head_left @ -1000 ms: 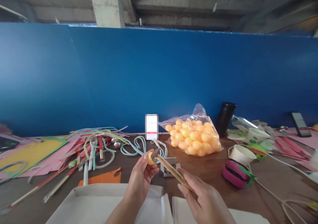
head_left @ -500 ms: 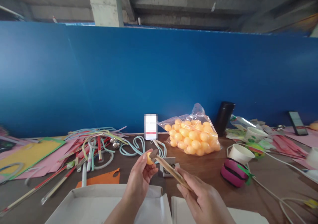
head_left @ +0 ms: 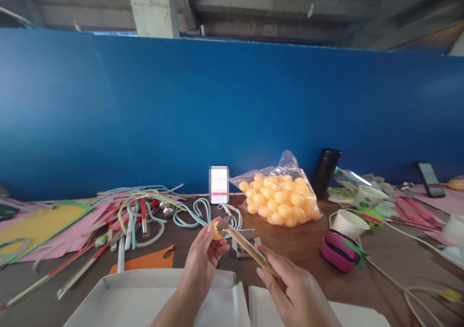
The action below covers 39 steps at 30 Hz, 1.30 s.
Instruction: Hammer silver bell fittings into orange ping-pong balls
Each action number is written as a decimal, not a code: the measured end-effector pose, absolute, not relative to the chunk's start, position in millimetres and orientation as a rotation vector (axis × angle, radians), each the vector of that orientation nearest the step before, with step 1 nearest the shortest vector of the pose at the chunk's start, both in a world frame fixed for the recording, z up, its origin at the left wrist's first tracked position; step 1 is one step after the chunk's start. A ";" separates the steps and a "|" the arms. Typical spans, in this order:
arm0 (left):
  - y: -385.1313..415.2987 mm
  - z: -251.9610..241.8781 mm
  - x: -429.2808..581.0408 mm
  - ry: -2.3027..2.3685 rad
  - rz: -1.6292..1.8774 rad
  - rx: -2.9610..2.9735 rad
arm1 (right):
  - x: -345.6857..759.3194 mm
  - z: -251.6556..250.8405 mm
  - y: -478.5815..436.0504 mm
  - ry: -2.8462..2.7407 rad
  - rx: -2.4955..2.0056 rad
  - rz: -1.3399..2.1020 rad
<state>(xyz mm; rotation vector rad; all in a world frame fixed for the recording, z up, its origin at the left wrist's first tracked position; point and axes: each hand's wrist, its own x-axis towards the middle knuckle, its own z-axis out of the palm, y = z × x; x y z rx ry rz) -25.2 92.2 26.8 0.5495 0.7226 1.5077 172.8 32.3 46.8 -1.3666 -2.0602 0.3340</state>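
Between the fingertips of my left hand (head_left: 203, 254) is a yellow-orange plastic ball (head_left: 217, 231), like a table tennis ball. My right hand (head_left: 286, 281) grips the wooden handle of a hammer (head_left: 250, 249). Its dark metal head is up against the ball's right side, and I cannot tell whether it presses on it. Just behind the handle sits a small open box (head_left: 241, 250) with small metal pieces in it. A clear bag (head_left: 281, 199) full of similar balls stands further back.
A white open carton (head_left: 145, 298) lies under my forearms. Pale blue cord (head_left: 197, 213), striped sticks (head_left: 78, 276) and coloured paper are spread at left. On the right are a black bottle (head_left: 326, 172), a white cup (head_left: 350, 224), a magenta pouch (head_left: 339, 252) and a white cable (head_left: 391, 281).
Both hands, the ball and the hammer keep almost the same pose. The whole view has shifted very slightly.
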 end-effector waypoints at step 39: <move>89.5 32.6 -23.0 0.746 1.485 0.526 | 175.2 48.7 33.8 -1.956 -1.387 0.316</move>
